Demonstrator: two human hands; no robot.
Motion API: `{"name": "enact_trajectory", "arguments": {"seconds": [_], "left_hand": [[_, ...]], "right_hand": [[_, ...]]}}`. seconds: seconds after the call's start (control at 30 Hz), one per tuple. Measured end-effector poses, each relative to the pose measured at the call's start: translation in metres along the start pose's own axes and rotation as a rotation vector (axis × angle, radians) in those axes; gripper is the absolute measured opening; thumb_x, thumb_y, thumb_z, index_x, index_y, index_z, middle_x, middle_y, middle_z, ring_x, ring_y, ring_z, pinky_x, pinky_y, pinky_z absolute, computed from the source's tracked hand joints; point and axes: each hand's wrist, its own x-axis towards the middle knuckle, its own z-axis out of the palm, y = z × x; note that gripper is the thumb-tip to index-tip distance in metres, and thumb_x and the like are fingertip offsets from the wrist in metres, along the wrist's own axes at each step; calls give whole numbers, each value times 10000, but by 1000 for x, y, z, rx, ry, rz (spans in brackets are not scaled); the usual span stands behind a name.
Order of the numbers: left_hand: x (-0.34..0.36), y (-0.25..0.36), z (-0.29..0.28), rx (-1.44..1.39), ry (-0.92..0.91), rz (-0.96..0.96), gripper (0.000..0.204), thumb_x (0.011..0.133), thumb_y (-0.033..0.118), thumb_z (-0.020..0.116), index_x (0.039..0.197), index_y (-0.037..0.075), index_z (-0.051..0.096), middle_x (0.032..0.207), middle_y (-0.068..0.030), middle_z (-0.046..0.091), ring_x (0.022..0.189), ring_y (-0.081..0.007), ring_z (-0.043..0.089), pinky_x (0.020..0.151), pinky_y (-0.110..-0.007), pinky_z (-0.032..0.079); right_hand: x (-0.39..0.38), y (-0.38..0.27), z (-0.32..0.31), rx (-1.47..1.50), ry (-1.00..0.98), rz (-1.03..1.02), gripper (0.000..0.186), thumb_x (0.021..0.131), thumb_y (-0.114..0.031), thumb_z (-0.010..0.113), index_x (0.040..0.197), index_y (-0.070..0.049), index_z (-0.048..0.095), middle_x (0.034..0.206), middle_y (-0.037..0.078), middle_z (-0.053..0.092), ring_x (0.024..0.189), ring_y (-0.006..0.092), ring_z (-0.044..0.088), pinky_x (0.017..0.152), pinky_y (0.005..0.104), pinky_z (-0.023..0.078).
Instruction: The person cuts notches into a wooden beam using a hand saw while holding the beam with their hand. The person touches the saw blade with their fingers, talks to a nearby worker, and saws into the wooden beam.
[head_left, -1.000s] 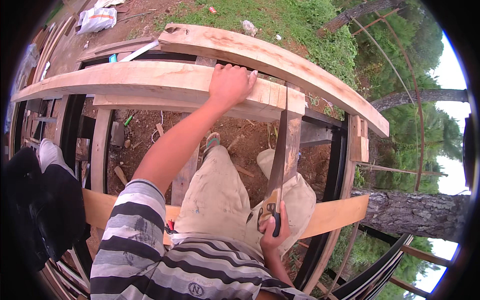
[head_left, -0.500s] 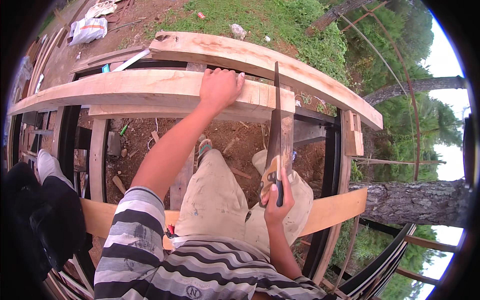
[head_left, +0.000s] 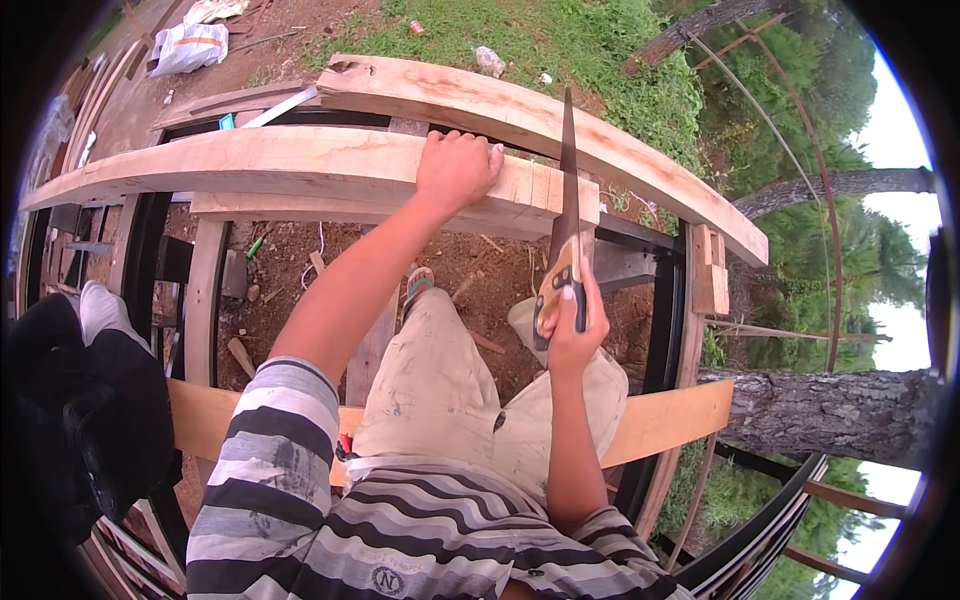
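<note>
A long pale timber beam point(head_left: 270, 160) lies across in front of me. My left hand point(head_left: 455, 172) is closed over its top edge, thumb towards the right end. In my right hand point(head_left: 578, 325) is a handsaw point(head_left: 570, 210), gripped by its brown and black handle. The blade points away from me and crosses the beam near its right end, its tip reaching over the far beam point(head_left: 500, 100). Dark lines mark the beam top between my left hand and the blade. How deep the blade sits in the wood cannot be made out.
Below is a dark frame point(head_left: 665, 310) over brown soil with wood scraps. A light plank point(head_left: 670, 420) runs across behind my legs. Someone in dark clothes point(head_left: 100, 430) is at the left. Tree trunks point(head_left: 830, 415) stand at the right; a white sack point(head_left: 190, 48) lies far left.
My right hand has pushed the saw forward, away from me, so the handle is nearer the beam and the tip reaches farther. My left hand keeps its hold on the beam.
</note>
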Motion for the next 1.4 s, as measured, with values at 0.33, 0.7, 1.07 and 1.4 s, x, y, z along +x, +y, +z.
{"name": "enact_trajectory", "arguments": {"seconds": [0.33,0.7,1.07,1.4], "left_hand": [[4,16,5,-2,93,-11,560,1136,477,481,967,80,839,1011,-146,825,1056,-304,759,1039,-517,488],[11,17,-4,-42,-6,-26,564,1139,478,482,1006,61,837,1037,-152,826,1081,-308,752,1056,-515,479],[1,16,1,-48,3,-49,536,1131,458,500,1015,56,834,1081,-159,829,1118,-285,741,1067,-489,467],[-2,15,-7,-1,25,-47,523,1138,451,495,1027,64,830,1069,-150,824,1114,-285,738,1067,-486,469]], "right_hand": [[-1,5,-28,-3,-23,-16,454,1146,-103,570,1577,33,612,692,-10,567,526,31,464,480,253,397],[-180,22,-79,-127,4,82,557,1116,-97,538,1631,108,485,661,25,563,549,93,521,547,281,475],[9,42,19,42,88,-124,513,1118,-56,542,1629,-22,569,811,8,594,560,64,440,498,271,421],[-1,76,23,39,122,-246,552,1083,-92,565,1621,33,552,820,29,622,559,87,500,510,264,423]]}}
